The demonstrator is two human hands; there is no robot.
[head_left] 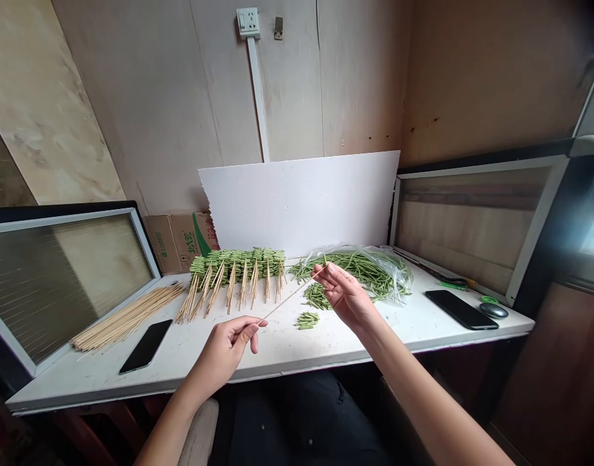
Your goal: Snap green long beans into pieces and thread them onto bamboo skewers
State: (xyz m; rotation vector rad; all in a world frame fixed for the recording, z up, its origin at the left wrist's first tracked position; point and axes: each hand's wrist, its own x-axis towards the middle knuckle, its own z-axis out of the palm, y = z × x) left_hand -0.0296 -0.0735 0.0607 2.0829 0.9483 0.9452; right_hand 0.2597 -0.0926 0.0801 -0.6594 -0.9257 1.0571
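A thin bamboo skewer slants up to the right between my hands. My left hand is closed on its lower end, thumb against the fingers. My right hand pinches a short piece of green bean at the skewer's upper tip; whether the tip has gone into the piece is too small to tell. Below the right hand lie a small group of cut bean pieces and a larger heap of them, partly hidden by that hand. Behind them, long green beans lie in a clear plastic bag.
Stacked skewers of bean pieces stand at the back left, sticks toward me. Loose bamboo skewers and a phone lie left. On the right are another phone and a rounded grey object. A white board stands behind.
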